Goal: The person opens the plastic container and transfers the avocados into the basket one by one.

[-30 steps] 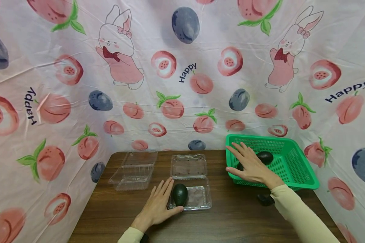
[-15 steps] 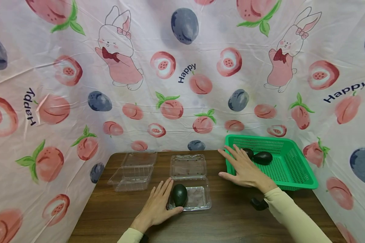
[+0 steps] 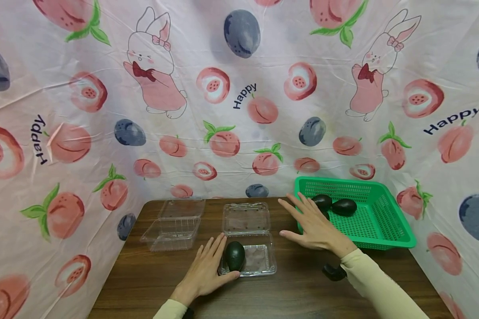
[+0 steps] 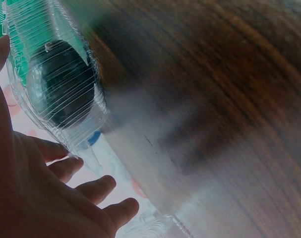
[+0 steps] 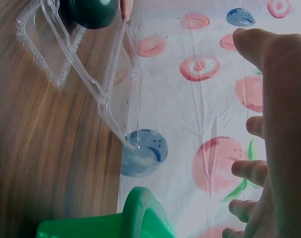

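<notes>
A dark green avocado [image 3: 235,256] lies at the left end of an unlidded clear plastic clamshell box [image 3: 259,261]; its lid [image 3: 246,218] is folded back. Along the box's left side rests my left hand [image 3: 201,270], fingers straight, thumb at the front edge. The left wrist view shows the avocado [image 4: 61,82] through the ribbed plastic wall. My right hand [image 3: 313,226], holding nothing, hovers with spread fingers by the left rim of a green basket [image 3: 401,244]. Inside the basket, dark avocados [image 3: 344,207] lie toward the left, partly hidden by that hand.
A second clear clamshell box [image 3: 173,232] stands opened at the left of the wooden table [image 3: 299,292]. Behind the table hangs a fruit-and-rabbit patterned cloth [image 3: 263,146]. A black strap piece [image 3: 334,272] shows beneath the right wrist.
My right hand has moved left, from over the basket to its left rim, exposing more of the avocados there. The left hand, the box and its avocado stay put.
</notes>
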A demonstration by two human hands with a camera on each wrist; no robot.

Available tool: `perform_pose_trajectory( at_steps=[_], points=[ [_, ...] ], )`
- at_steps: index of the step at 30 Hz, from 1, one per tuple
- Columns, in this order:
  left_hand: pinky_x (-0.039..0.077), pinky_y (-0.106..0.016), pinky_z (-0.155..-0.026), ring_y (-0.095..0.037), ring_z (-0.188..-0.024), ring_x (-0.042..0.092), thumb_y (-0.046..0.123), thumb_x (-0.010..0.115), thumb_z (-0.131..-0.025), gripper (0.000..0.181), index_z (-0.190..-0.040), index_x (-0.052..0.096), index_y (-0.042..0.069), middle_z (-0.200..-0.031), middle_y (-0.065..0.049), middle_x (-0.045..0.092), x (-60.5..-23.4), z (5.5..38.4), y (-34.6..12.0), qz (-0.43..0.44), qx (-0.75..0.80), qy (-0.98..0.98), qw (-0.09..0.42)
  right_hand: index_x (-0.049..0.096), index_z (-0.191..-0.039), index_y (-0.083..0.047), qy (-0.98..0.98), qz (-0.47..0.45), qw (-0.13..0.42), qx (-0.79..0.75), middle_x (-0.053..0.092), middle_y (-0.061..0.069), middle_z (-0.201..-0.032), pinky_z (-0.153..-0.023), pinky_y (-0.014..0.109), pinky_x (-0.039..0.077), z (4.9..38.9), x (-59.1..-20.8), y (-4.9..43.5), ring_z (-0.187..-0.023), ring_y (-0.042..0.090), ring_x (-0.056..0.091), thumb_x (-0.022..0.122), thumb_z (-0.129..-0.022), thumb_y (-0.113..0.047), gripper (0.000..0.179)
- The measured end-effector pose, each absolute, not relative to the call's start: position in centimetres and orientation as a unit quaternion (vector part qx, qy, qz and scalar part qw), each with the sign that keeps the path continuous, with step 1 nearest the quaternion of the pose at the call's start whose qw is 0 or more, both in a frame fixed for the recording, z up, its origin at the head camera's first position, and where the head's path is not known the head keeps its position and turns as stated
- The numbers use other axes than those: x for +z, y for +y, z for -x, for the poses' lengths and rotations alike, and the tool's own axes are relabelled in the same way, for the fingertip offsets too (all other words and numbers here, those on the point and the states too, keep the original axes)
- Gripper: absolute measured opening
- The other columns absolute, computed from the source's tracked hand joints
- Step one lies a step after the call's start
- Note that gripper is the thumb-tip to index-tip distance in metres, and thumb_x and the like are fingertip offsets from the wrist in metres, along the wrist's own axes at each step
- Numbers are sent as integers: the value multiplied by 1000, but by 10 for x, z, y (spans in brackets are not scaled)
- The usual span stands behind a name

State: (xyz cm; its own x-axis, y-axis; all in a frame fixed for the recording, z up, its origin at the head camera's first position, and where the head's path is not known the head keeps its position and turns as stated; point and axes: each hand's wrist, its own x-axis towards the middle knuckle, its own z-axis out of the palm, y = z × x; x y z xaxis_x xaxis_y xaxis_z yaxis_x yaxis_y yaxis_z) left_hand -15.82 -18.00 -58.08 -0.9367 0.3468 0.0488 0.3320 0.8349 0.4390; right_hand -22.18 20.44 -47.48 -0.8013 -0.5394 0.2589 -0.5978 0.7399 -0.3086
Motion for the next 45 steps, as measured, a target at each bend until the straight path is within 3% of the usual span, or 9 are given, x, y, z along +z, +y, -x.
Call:
perform_pose_trajectory(
  at_steps=[20, 39, 45],
  points=[
    [22, -81, -135, -52, -174, 25, 80, 70, -97, 119, -181, 25, 9, -190, -13, 24, -581, 157, -179, -175, 224, 959, 13, 39, -178, -23, -913, -347, 105, 189, 40, 16, -183, -135, 78, 29, 218, -482, 179, -172, 54, 30, 74, -103, -59, 90],
    [22, -82, -135, -54, -173, 25, 80, 71, -97, 120, -181, 25, 8, -190, -14, 23, -581, 156, -179, -173, 225, 959, 19, 42, -176, -20, -900, -379, 78, 201, 42, 18, -182, -136, 73, 32, 214, -491, 148, -171, 50, 34, 76, -101, -58, 91],
    [23, -82, -135, -53, -173, 25, 84, 68, -96, 121, -181, 26, 8, -190, -13, 24, -581, 156, -179, -174, 222, 959, 17, 41, -176, -19, -888, -407, 43, 209, 40, 17, -183, -135, 75, 33, 214, -495, 140, -173, 48, 31, 77, -104, -54, 89]
  ],
)
